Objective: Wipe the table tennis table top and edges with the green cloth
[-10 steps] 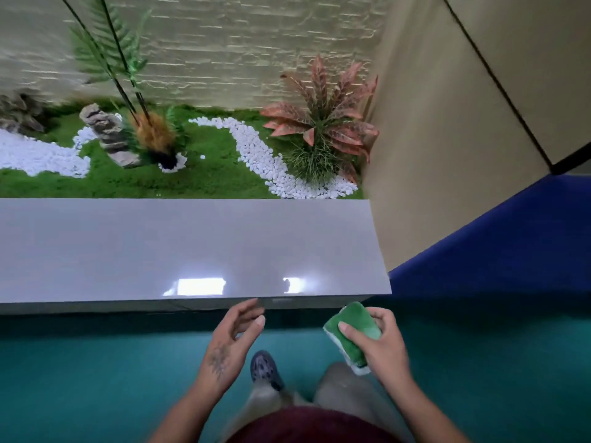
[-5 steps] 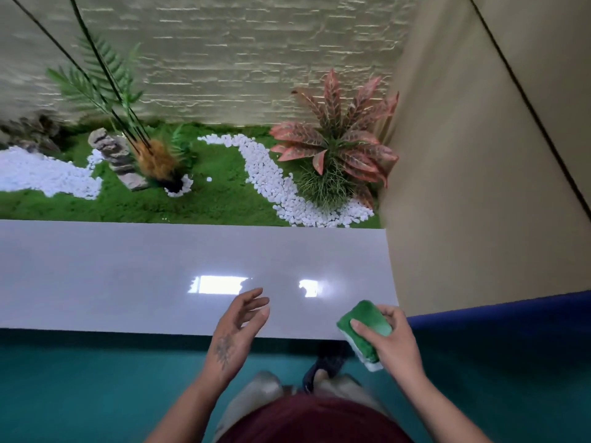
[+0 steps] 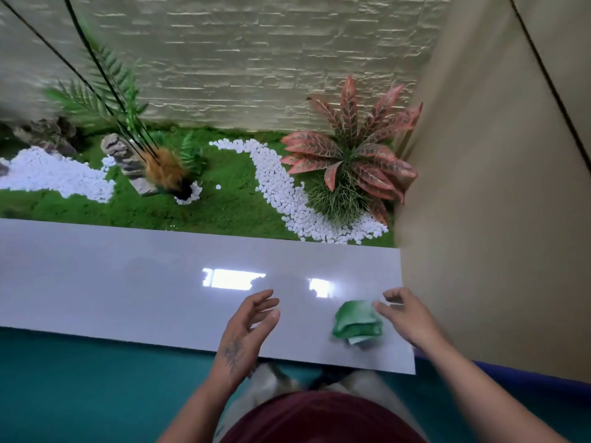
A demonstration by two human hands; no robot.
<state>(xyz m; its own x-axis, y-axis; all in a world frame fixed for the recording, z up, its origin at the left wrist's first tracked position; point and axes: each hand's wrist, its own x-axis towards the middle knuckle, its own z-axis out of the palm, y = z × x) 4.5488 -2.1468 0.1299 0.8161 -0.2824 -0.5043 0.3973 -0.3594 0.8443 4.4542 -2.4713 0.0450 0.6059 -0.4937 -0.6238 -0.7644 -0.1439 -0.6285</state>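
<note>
The green cloth [image 3: 356, 321] lies in a soft, crumpled lump on the shiny grey ledge [image 3: 128, 289], just to the left of the right hand [image 3: 407, 318]. That hand is loose and partly open, its fingers bent a little, with nothing inside it. Its thumb tip is right at the edge of the cloth, and I cannot tell if it touches. The left hand [image 3: 248, 327] is farther left, well apart from the cloth. It is open too, with fingers spread and a bit bent, held over the near edge of the ledge and holding nothing. There is a dark drawing on its back. Two bright patches of light [image 3: 233, 278] shine on the ledge just past the hands. Under the hands is a teal floor [image 3: 80, 378]. A blue strip [image 3: 527, 382] runs beside the right arm, and a plain beige wall [image 3: 479, 187] stands to the right of the right hand. Beyond the ledge, far from both hands, is a little garden with green moss [image 3: 224, 203] and a curvy path of white pebbles [image 3: 278, 183]. A red-leaf plant [image 3: 351, 148] grows straight ahead of the right hand, and a fern [image 3: 96, 97] ahead and left of the left hand. A pale stone wall [image 3: 271, 59] stands behind it all.
</note>
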